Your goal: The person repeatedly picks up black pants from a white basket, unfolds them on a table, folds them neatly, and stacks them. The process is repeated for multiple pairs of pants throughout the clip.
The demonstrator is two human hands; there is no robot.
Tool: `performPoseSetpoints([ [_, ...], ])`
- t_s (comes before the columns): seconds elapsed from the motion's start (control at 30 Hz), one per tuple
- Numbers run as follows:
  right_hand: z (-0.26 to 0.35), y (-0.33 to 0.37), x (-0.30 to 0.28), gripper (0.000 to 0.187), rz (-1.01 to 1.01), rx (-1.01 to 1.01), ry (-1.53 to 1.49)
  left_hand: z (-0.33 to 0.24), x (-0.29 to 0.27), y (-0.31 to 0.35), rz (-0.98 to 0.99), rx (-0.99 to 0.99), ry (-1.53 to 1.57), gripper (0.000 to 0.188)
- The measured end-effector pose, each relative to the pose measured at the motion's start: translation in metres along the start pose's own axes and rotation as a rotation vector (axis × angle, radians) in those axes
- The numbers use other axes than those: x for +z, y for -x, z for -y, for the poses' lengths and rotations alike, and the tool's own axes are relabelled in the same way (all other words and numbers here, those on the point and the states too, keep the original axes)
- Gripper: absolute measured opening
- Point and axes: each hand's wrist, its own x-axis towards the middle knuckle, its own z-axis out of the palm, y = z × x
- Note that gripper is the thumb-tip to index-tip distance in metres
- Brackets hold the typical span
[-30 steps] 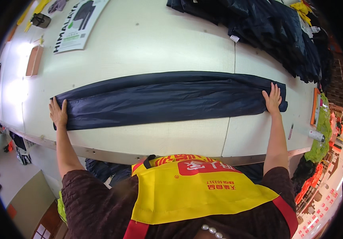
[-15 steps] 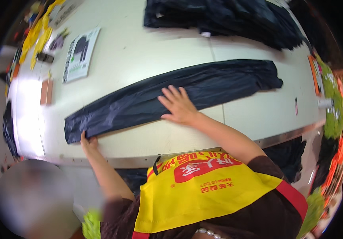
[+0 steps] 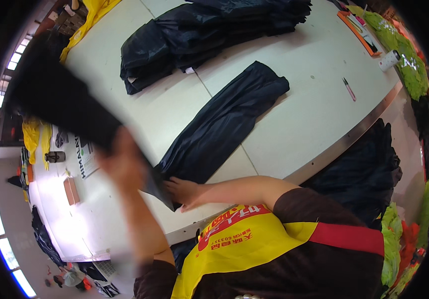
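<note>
Dark navy trousers [image 3: 224, 119], laid out long and narrow, slant across the white table. Their near end bends up at a fold, and the raised part [image 3: 60, 99] swings through the air at the left, smeared by motion. My left hand [image 3: 122, 167], also blurred, grips this raised part and carries it above the table. At the fold, my right hand [image 3: 183, 192] lies low on the fabric near the table's front edge, its fingers stretched out against the cloth and partly hidden by it.
A pile of dark garments [image 3: 189, 45] lies at the far side of the table. To the right are a pink-handled tool [image 3: 350, 89], an orange box [image 3: 359, 32] and a white cylinder [image 3: 389, 60]. A brown block [image 3: 71, 191] and a dark holder [image 3: 55, 157] stand left.
My left hand has lifted the trousers' left end off the table, up and away. My right hand has slid from the middle of the trousers to the fold. The view has turned.
</note>
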Motion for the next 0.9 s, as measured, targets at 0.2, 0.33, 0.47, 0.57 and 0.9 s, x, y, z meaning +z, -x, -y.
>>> performPoseSetpoints([
  [0.2, 0.013, 0.059, 0.021, 0.066, -0.070, -0.037, -0.288, 0.087, 0.196, 0.078, 0.614, 0.243, -0.578, 0.071],
  [0.33, 0.015, 0.088, 0.016, 0.055, -0.082, -0.053, -0.317, 0.141, 0.217, 0.108, 0.726, 0.033, -0.734, 0.063],
  [0.47, 0.015, 0.095, -0.003, 0.045, -0.040, -0.128, -0.379, 0.146, 0.215, 0.101, 0.671, 0.038, -0.659, 0.053],
  [0.57, -0.003, 0.133, -0.042, 0.039, 0.041, -0.152, -0.610, 0.159, 0.209, 0.098, 0.615, 0.070, -0.594, 0.052],
  [0.9, -0.216, 0.535, -0.131, 0.051, -0.669, 1.766, 0.616, 0.171, 0.198, 0.099, 0.509, 0.062, -0.465, 0.046],
])
